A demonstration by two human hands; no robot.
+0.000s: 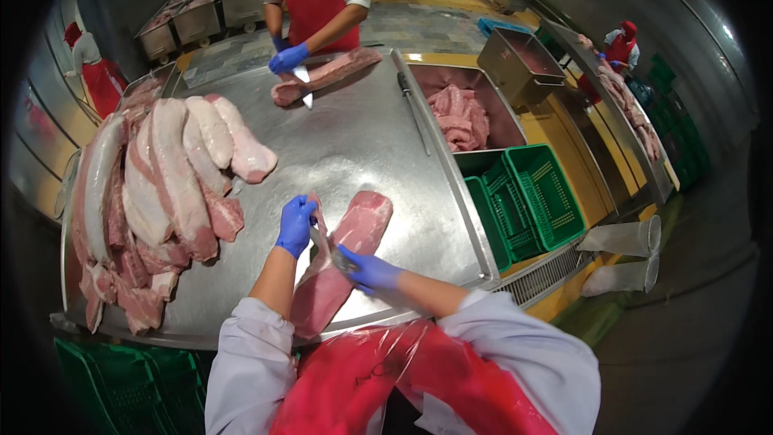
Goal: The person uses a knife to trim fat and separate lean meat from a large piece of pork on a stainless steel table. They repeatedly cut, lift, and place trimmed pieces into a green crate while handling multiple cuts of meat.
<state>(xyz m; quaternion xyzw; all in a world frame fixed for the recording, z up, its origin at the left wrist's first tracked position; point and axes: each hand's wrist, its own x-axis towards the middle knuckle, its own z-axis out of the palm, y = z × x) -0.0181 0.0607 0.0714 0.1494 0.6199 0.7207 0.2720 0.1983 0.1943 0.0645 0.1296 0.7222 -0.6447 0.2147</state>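
Note:
A long, pale pink piece of meat, a loin (365, 224), lies on the steel table (431, 229) right in front of me. My left hand (296, 225), in a blue glove, is closed on a thin strip of meat (319, 234) lifted at the loin's left side. Over the middle of the loin, my blue-gloved right hand (374, 271) grips a knife (344, 261); its blade is blurred and mostly hidden. Fat-covered loins (173, 169) are heaped on the table's left side.
Across the table, a co-worker's gloved hands (290, 58) hold a knife (304, 84) over another loin (334, 74). A sharpening steel (412, 109) lies along the right edge. Beyond it stand a meat-filled metal bin (499, 80) and green crates (543, 193).

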